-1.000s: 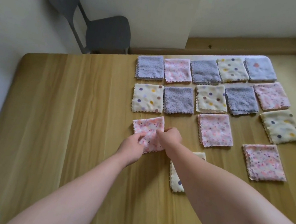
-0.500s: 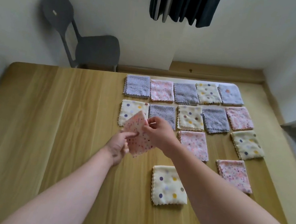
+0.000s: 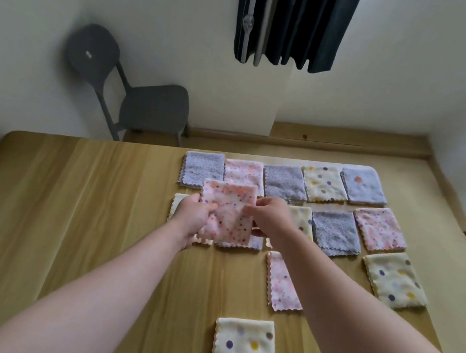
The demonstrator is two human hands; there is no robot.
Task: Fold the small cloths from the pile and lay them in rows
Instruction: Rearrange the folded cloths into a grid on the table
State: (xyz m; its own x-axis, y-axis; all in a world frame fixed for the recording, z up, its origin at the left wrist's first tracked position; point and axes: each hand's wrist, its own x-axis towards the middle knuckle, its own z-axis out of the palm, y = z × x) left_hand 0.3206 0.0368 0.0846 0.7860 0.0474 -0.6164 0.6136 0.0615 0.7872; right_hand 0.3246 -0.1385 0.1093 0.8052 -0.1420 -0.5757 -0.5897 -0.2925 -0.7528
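Cloth (image 3: 229,205), pink, held over the worktop (image 3: 89,202), long axis pointing away, side edges pinched by left grip (image 3: 194,215) and right grip (image 3: 269,219).

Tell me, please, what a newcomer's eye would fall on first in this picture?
First, the pink speckled cloth held up over the middle of the table, the left hand gripping its left edge and the right hand pinching its right edge. Beyond and to its right lie rows of folded cloths in lilac, pink and cream. A grey chair stands by the far wall, and dark garments hang at the top.
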